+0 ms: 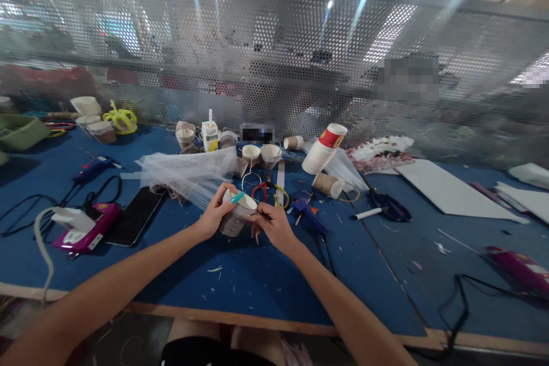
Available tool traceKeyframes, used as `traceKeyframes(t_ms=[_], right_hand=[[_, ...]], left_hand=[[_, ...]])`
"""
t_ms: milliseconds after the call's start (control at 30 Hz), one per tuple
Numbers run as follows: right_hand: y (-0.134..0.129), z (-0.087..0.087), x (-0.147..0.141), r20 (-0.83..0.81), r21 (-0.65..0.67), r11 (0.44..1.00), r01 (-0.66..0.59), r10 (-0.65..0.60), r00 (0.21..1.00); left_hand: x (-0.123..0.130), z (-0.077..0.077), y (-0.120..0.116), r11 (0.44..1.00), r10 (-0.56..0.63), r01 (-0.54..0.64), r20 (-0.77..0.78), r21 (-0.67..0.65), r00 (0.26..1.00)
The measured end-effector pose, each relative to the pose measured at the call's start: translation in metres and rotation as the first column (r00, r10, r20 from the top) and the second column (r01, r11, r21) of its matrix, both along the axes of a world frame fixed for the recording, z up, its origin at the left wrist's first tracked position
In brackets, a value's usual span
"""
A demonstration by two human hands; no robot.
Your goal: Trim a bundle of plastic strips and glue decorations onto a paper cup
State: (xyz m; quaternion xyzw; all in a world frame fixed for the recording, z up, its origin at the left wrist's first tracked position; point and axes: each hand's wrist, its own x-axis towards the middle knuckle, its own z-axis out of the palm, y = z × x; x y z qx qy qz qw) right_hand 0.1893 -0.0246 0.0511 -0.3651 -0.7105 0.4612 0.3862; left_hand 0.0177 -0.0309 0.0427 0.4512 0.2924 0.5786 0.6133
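Observation:
A paper cup (233,224), its side wrapped in greyish-brown material, is tilted above the blue tabletop with its white mouth toward the upper right. My left hand (215,213) grips it from the left, the thumb with a turquoise nail lying over the rim. On the other side, my right hand (274,226) has its fingers closed at the cup's right edge; whether they pinch something small there is hidden. Just beyond my hands lie red and yellow wire rings (281,197) and a blue glue gun (307,213).
Clear plastic strips (189,168) and a black phone (135,216) lie left, near a magenta power strip (88,229). Stacked paper cups (325,148), a twine spool (328,185), scissors (389,206) and white boards (454,191) lie right. A perforated metal screen (291,57) rises behind.

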Motion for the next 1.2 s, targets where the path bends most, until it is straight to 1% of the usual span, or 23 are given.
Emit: traceKeyframes(t_ms=[200,367,433,533,600,733,833,933,1000,1067,1133,1200], right_hand=[[-0.002,0.003,0.001,0.000,0.008,1.000,0.014,-0.014,1.000],[-0.004,0.008,0.002,0.009,0.045,0.998,0.039,-0.039,0.999],[-0.004,0.009,0.002,0.009,0.065,0.998,0.026,-0.026,1.000],[-0.005,0.010,0.003,0.012,0.088,0.996,0.009,-0.010,1.000],[-0.005,0.009,0.003,0.014,0.098,0.995,0.010,-0.011,1.000],[-0.005,0.009,0.004,0.013,0.114,0.993,0.013,-0.015,1.000],[-0.006,0.009,0.004,0.029,0.131,0.991,0.015,-0.019,0.999],[-0.005,0.009,0.004,0.033,0.146,0.989,0.021,-0.026,0.999],[-0.005,0.009,0.004,0.029,0.154,0.988,0.032,-0.037,0.999],[-0.004,0.008,0.004,0.034,0.157,0.987,0.030,-0.036,0.999],[-0.004,0.007,0.004,0.042,0.162,0.987,0.018,-0.026,0.999],[-0.004,0.007,0.004,0.050,0.171,0.985,0.006,-0.014,0.999]], left_hand=[[-0.003,-0.002,0.003,1.000,0.020,-0.020,0.013,0.005,1.000],[-0.002,0.001,0.003,1.000,0.012,-0.012,0.041,-0.003,0.999],[-0.001,0.002,0.001,1.000,-0.014,0.015,0.040,-0.009,0.999],[-0.001,0.002,0.000,0.996,-0.066,0.068,0.028,-0.065,0.997],[-0.001,-0.001,0.001,0.991,-0.099,0.100,0.016,-0.088,0.995],[-0.004,-0.007,0.006,0.986,-0.152,0.148,-0.048,-0.082,0.987],[-0.008,-0.011,0.011,0.990,-0.128,0.121,-0.096,-0.068,0.987],[-0.010,-0.011,0.012,0.998,-0.056,0.057,-0.108,0.010,0.993],[-0.009,-0.010,0.011,0.998,-0.046,0.050,-0.112,0.034,0.993],[-0.008,-0.008,0.008,0.996,-0.086,0.089,-0.098,0.029,0.991],[-0.006,-0.006,0.006,0.987,-0.155,0.157,-0.063,0.027,0.986],[-0.006,-0.004,0.004,0.982,-0.185,0.186,-0.034,0.038,0.982]])
